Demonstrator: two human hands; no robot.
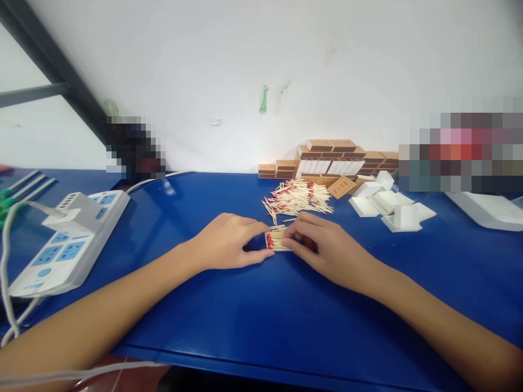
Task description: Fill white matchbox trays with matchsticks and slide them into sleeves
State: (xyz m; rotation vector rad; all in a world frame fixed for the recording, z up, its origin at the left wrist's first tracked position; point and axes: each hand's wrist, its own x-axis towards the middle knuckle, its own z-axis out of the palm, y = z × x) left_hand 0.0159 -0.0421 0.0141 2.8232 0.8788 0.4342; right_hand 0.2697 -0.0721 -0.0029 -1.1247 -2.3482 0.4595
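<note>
A small white matchbox tray (267, 242) lies on the blue table, with red-tipped matches (274, 240) in it. My left hand (232, 239) grips the tray's left end between thumb and fingers. Over the tray's right part, my right hand (316, 239) is closed with thumb and fingertips together at the matches; what it pinches is hidden behind the fingers. Just beyond the tray spreads a loose pile of matches (300, 197), and a few matches lie between pile and tray.
Stacked brown matchboxes (330, 158) stand against the wall behind the pile. Several white trays (388, 201) are heaped to the right, near a white object (490, 209). A white power strip (69, 245) with cables lies at left on the blue table (245, 316).
</note>
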